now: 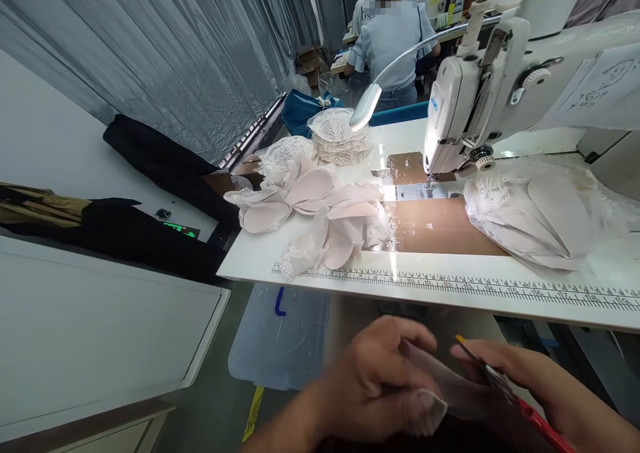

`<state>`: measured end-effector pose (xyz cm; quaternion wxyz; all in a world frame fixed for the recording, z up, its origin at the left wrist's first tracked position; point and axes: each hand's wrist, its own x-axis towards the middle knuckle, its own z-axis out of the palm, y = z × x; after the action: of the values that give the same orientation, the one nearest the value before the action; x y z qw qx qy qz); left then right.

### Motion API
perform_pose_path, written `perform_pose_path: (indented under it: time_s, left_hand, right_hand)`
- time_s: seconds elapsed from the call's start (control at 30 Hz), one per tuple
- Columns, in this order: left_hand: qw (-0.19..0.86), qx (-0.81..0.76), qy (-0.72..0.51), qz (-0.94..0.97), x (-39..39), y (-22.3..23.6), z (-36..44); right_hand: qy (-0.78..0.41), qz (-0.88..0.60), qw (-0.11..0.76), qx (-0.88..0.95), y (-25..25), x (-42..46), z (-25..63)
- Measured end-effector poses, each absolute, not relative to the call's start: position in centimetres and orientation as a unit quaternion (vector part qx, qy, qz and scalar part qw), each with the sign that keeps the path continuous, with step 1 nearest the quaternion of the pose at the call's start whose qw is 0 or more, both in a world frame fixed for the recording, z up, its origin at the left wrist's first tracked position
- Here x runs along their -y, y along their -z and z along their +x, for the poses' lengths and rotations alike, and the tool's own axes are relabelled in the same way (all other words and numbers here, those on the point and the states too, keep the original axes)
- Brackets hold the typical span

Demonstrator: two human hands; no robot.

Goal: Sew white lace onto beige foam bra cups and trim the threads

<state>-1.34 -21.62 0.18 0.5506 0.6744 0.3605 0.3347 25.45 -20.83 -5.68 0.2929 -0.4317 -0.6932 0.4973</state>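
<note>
In front of the table edge, my left hand (375,380) is closed on a sheer pale fabric piece (463,390), its thumb and fingers pinching the cloth. My right hand (540,376) grips a pair of scissors (537,423) with red handles and narrow metal blades. A yellow bit shows at the blade tip, which points up and to the left, close beside the fabric. The lower part of the cloth is dark and hard to make out. Above my hands, pale cup-shaped pieces (340,223) with lace lie loosely heaped on the table.
A white sewing machine (460,106) stands at the right, with a lamp (367,106) on a bent neck. More pale pieces (535,213) lie right of its needle, and stacked lace (340,133) lies behind. Below sits a clear plastic bin (280,340). A person (390,46) sits beyond.
</note>
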Motion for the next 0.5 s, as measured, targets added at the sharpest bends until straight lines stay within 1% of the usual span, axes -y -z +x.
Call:
perform_pose_path:
  time_s: [0.07,0.13,0.2,0.27,0.3,0.4,0.5]
  left_hand:
    - [0.566,-0.341,-0.338,0.671,20.8,0.4,-0.9]
    - [0.616,-0.306,-0.323,0.65,20.2,1.1,-0.3]
    - [0.637,-0.306,-0.317,0.633,19.9,1.6,0.2]
    - [0.625,-0.332,-0.302,0.639,20.0,2.1,0.4]
    - [0.613,-0.344,-0.287,0.651,20.1,2.4,0.5]
    - [0.567,-0.367,-0.24,0.697,20.6,3.3,0.8]
    - [0.545,-0.366,-0.254,0.71,21.0,4.2,1.1]
  right_hand:
    - [-0.531,-0.388,0.262,0.706,4.6,19.9,24.2]
    - [-0.545,-0.356,0.227,0.724,3.8,19.0,22.7]
    - [-0.525,-0.364,0.252,0.727,4.0,18.7,21.6]
    - [-0.49,-0.401,0.305,0.712,5.0,19.0,21.1]
    - [-0.479,-0.415,0.316,0.706,5.6,19.3,21.0]
    - [-0.471,-0.427,0.314,0.705,7.0,19.8,21.1]
    - [-0.471,-0.417,0.302,0.717,7.4,19.5,21.7]
